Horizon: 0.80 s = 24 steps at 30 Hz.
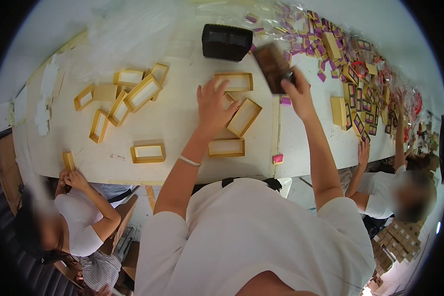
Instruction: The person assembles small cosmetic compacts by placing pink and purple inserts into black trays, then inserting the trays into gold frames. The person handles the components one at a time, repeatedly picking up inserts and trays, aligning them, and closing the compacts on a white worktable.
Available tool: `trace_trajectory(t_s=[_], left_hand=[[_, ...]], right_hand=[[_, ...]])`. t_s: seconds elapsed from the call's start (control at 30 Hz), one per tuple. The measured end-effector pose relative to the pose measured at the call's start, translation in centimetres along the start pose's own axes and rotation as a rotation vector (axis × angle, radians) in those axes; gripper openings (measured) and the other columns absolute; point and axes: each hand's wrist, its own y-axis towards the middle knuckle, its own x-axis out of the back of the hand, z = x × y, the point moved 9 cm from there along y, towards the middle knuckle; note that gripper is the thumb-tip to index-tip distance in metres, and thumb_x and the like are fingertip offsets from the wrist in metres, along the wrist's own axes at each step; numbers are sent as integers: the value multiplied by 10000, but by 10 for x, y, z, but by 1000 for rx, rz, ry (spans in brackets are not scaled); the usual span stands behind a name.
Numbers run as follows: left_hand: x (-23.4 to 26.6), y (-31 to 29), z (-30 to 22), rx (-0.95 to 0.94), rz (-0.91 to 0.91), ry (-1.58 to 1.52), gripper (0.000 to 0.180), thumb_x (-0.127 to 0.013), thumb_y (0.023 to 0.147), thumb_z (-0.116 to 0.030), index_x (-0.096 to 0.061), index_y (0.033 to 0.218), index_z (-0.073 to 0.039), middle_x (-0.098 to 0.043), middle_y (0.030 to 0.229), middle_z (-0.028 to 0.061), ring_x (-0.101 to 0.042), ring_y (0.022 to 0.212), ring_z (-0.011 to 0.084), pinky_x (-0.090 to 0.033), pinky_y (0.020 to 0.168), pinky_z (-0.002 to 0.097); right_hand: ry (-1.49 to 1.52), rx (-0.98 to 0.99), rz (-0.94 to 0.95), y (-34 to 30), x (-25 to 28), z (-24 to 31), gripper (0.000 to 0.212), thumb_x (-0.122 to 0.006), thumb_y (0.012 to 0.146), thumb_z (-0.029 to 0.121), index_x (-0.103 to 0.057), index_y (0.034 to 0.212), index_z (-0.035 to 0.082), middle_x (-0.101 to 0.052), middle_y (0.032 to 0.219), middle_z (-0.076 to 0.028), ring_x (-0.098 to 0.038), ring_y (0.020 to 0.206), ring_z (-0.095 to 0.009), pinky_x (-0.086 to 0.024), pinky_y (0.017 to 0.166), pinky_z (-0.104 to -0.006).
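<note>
My left hand (214, 107) reaches over a loose group of gold rectangular box frames, its fingers spread apart. One gold frame (233, 75) lies just beyond the fingertips. A tilted gold frame (252, 124) sits beside the thumb, and another gold frame (227, 155) lies nearer to me. Raised at the right, my right hand (299, 92) grips a dark brown rectangular tray-like piece (270, 63) by its near end. Motion blurs that piece, so its details cannot be made out. Beyond my hands stands a black box-shaped block (227, 43).
Several gold frames (143, 93) are heaped on the left of the table (177, 118). Small purple-and-gold pieces (306, 44) and filled gold boxes (362, 108) crowd the right. A person at the left holds a gold box (68, 161); another person's hand (364, 152) rests at the right edge.
</note>
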Motion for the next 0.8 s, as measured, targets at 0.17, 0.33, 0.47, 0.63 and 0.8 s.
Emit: trace_trajectory(t_s=[0.17,0.33,0.47,0.63,0.8], left_hand=[[12,16,-27,-113,336,-187,776,-761,656,-213,-369,1323,-147,-352,1368,94,-442,1162,314,-408,925,396],[-6,30,-2,-46,385,-182,689,-736,684,-210,-409,1288,-148,-374,1346,109,-543,1039,302,-483,801,367],[-5,39,15,19,298,-128,680,-738,688,-262,-416,1273,-133,-401,1323,137,-563,1009,321,-486,806,375],[-10,34,44,219,405,70,722,-732,698,-289,-393,1297,-73,-443,1276,158,-520,1095,310,-470,855,369],[-40,35,47,141,451,-169,716,-707,723,-273,-367,1324,-83,-432,1292,149,-475,1147,322,-429,923,374]], right_hand=[[221,-230,466,-10,-54,-60,260,-537,796,171,-543,1011,25,-515,855,-35,-485,859,-116,-397,765,-262],[94,-65,375,22,-62,-39,503,-646,765,213,-503,1227,76,-547,1019,-57,-514,986,-171,-406,863,-298],[-437,437,285,15,-60,-2,590,-730,690,156,-512,1237,125,-528,1113,-88,-507,1004,-268,-422,845,-356],[-781,533,252,26,-47,-25,553,-706,695,157,-531,1220,159,-529,1079,-85,-504,951,-281,-435,778,-358],[-840,549,301,25,-78,-46,565,-699,706,189,-511,1237,145,-508,1057,-121,-499,960,-293,-451,799,-373]])
